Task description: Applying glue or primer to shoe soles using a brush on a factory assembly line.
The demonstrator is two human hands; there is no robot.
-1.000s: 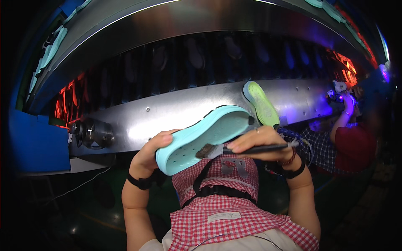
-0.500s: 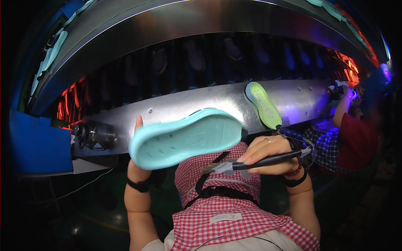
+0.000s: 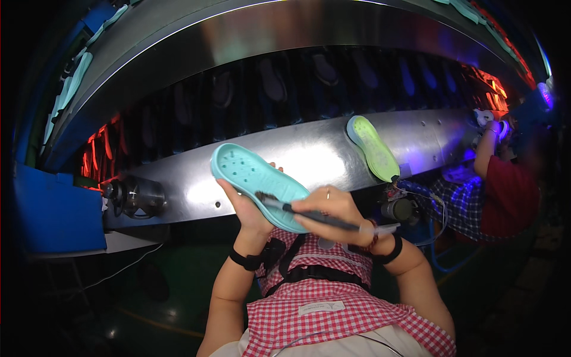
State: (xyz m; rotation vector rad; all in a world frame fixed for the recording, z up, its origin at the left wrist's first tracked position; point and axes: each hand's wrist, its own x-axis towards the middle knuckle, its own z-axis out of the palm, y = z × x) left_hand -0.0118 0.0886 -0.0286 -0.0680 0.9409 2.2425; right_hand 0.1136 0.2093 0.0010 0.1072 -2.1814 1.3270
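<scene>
Metal surface (image 3: 190, 181): long, bright, curving across the view.
Turquoise sole (image 3: 253, 174): raised between left hand (image 3: 251, 209) and right hand (image 3: 335, 209), hole-dotted end pointing up-left, other end partly behind the right fingers.
Yellow-green sole (image 3: 376, 150): lying on the surface, farther right.
Left hand: gripping the turquoise sole around its edges.
Right hand: closed round a brush (image 3: 284, 206).
Bristles (image 3: 265, 196): over the sole's inner face; contact unclear.

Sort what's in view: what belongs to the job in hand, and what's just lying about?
In use:
turquoise sole, held in the left hand
brush, in the right hand, its head over the turquoise sole

Seemingly just lying about, neither hand on them:
yellow-green sole, on the metal ledge
see-through container, at the ledge's left end; its role is unclear
</scene>
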